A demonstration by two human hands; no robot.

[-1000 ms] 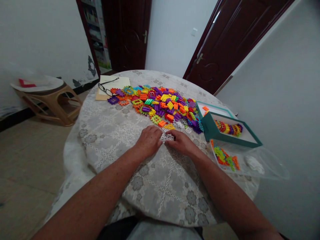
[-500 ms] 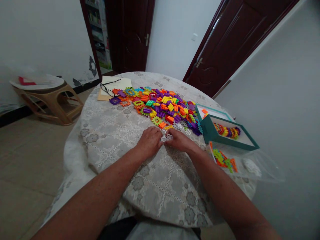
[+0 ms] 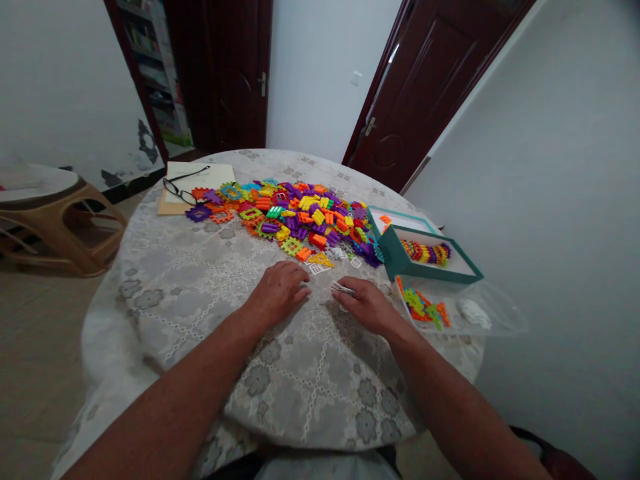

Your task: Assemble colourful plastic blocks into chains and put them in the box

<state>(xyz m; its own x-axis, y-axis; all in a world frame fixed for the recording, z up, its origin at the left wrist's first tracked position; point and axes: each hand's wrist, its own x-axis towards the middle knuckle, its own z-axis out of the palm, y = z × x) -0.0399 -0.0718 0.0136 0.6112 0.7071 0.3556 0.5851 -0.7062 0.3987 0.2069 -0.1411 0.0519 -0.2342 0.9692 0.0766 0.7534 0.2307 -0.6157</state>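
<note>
Your right hand (image 3: 367, 308) pinches one small white lattice plastic piece (image 3: 342, 289) at its fingertips; your left hand (image 3: 280, 292) lies flat and loosely open on the lace-patterned tablecloth (image 3: 210, 280), just below one more white lattice piece (image 3: 318, 268).

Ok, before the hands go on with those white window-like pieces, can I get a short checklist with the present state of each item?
1. Right hand has a white piece at its fingertips: ok; the firmness of the grip cannot be told.
2. Left hand is free: ok, it lies flat on the tablecloth and nothing shows in it.
3. More white pieces within reach: ok, a loose white pair lies just beyond the two hands.
4. Pile of coloured pieces is apart from both hands: ok.
5. Green box stands open to the right, holding a coloured string of pieces: ok.
6. How many pieces the right hand holds: cannot tell.
</note>
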